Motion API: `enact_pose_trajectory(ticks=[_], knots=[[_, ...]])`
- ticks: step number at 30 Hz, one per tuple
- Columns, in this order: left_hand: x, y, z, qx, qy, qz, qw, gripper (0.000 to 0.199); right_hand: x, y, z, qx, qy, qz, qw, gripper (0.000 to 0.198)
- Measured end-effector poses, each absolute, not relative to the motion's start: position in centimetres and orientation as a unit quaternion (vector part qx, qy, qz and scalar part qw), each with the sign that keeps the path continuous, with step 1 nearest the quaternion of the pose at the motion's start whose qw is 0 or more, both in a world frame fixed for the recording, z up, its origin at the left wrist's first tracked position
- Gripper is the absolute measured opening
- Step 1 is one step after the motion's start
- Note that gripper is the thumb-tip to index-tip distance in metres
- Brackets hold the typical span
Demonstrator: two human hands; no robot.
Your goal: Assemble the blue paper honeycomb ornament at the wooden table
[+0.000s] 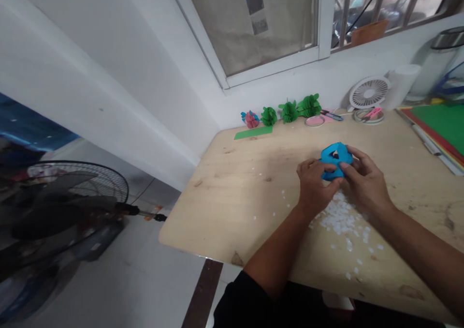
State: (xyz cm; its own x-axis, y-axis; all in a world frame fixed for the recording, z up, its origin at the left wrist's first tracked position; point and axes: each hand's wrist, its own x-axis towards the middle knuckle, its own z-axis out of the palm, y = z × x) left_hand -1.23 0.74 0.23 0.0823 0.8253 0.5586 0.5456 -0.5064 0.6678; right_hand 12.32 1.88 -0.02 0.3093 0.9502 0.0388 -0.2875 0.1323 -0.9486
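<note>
Both hands grip a blue folded paper piece (338, 155) with an opening in its middle, held just above the wooden table (217, 197). My left hand (314, 180) pinches its left and lower side between thumb and fingers. On the right side, my right hand (368, 178) presses it with the thumb in front and the fingers behind. Small white paper scraps (340, 216) lie scattered on the table beneath and in front of my hands.
Along the wall stand a pink-and-blue paper figure (251, 119) and several green ones (289, 111), with a green paper strip (253, 133) before them. Farther right are a small white fan (369, 93), pink snips (371, 114), and coloured paper sheets (440, 125). A floor fan (72, 192) stands left.
</note>
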Motion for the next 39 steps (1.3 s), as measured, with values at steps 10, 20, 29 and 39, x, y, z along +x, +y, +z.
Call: enact_pose_trajectory(ticks=[10, 20, 29, 39], knots=[[-1.54, 0.78, 0.67, 0.650, 0.471, 0.539, 0.255, 0.019, 12.41, 1.92, -0.24, -0.444, -0.343, 0.496, 0.662, 0.053], [-1.47, 1.09, 0.02, 0.626, 0.464, 0.563, 0.276, 0.011, 12.47, 1.78, -0.07, -0.460, -0.340, 0.486, 0.660, 0.055], [-1.43, 0.77, 0.36, 0.638, 0.483, 0.537, 0.267, 0.015, 12.52, 1.93, -0.46, -0.446, -0.355, 0.497, 0.655, 0.059], [-1.33, 0.81, 0.30, 0.644, 0.479, 0.533, 0.269, 0.017, 12.69, 1.91, -0.51, -0.448, -0.355, 0.505, 0.647, 0.058]])
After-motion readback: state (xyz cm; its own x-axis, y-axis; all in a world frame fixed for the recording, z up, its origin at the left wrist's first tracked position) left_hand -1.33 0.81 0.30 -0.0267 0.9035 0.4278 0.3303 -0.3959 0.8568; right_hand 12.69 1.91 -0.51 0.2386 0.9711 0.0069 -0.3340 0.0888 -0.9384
